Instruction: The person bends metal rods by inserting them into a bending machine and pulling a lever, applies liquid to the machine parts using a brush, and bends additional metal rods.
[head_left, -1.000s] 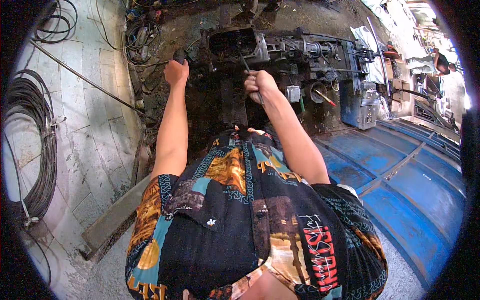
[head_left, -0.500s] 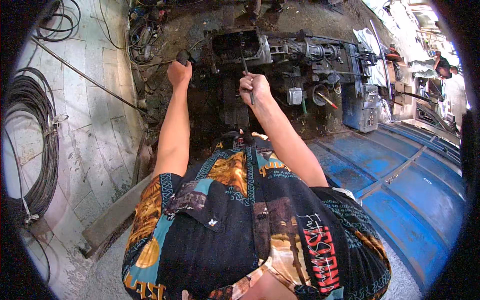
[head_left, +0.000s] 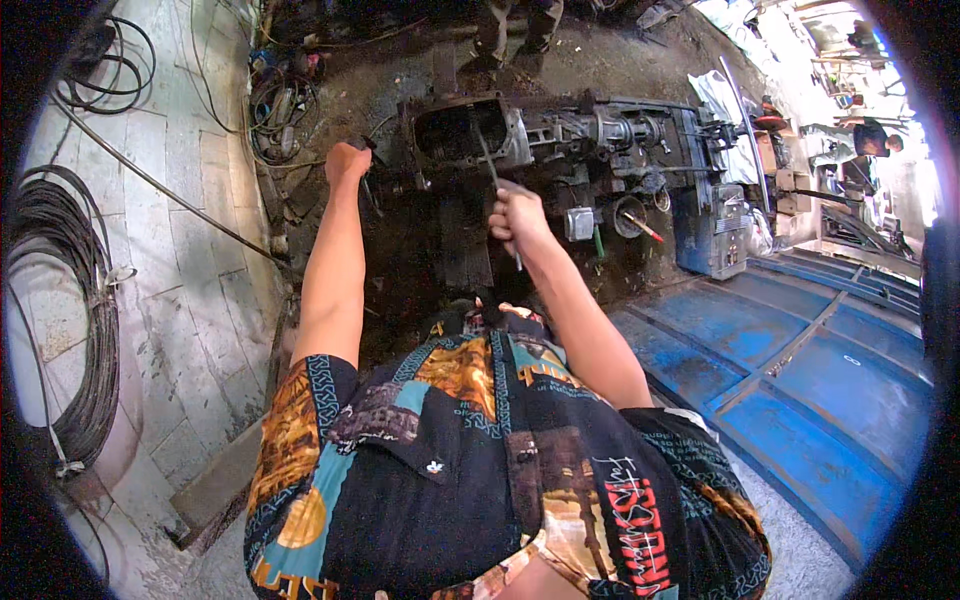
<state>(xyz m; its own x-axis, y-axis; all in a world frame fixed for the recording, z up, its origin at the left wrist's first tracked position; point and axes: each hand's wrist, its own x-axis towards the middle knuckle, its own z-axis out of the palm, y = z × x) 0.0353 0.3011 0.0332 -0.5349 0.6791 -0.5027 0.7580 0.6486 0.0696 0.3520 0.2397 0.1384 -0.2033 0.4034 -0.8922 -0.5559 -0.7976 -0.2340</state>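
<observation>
My right hand (head_left: 518,216) is closed round a long thin metal bar (head_left: 484,145), whose far end reaches into the opening of a dark greasy metal housing (head_left: 516,138). The bar's near end sticks out below my fist. To the left of the housing, my left hand (head_left: 347,162) is wrapped round a dark tool (head_left: 370,178). Its blocky end shows beside my fingers, but the exact kind is hard to make out. The housing joins a long assembly of shafts and castings (head_left: 620,130) stretching to the right.
A small metal box (head_left: 579,224) and a round container (head_left: 630,216) with a red-tipped stick stand below the assembly. Blue metal panels (head_left: 760,330) lie at right, near a grey case (head_left: 713,240). Coiled cable (head_left: 75,300) lies at left. Another person's legs (head_left: 515,30) are beyond.
My left hand has lowered slightly and the dark tool in it has turned downward. My right hand has come nearer with the bar, which now slants more. The view has shifted a little.
</observation>
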